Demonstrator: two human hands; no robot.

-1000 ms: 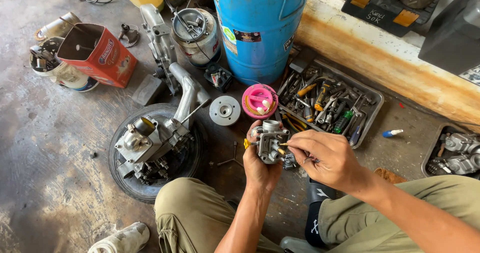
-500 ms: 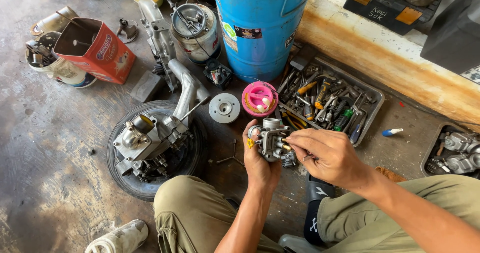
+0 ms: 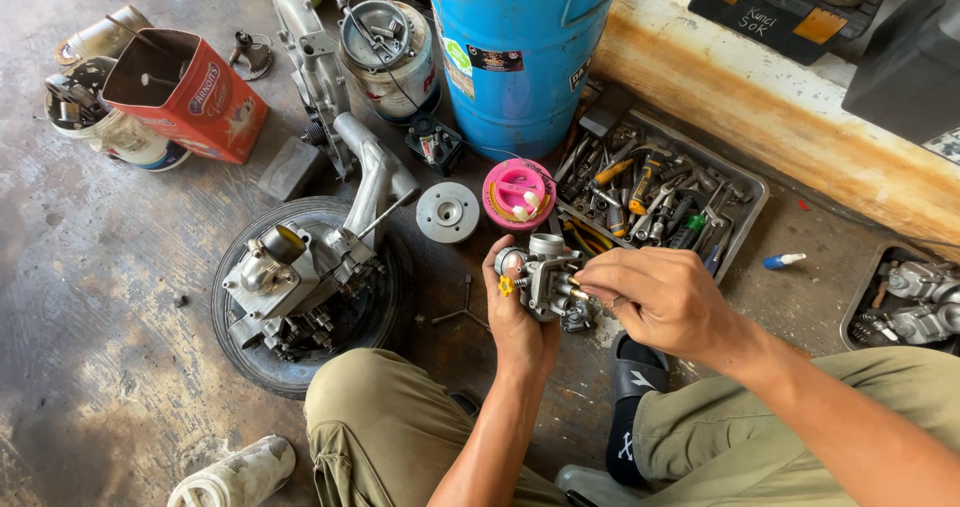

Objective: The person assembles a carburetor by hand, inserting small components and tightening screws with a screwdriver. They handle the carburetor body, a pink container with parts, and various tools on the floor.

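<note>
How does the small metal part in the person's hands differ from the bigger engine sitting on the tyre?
The carburettor is small and held off the floor, gripped by the left hand while the right hand works at its side; the engine is far bigger and rests untouched on the tyre. The carburettor carries a yellow piece; the engine has a long arm reaching away. Both are grey, grimy cast metal.

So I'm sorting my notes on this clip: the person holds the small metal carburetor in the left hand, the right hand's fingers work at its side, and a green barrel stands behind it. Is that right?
Not quite: the barrel is blue, not green, as the head view shows. The rest holds: the left hand holds the small metal carburetor and the right hand has its fingers at the side of it.
</note>
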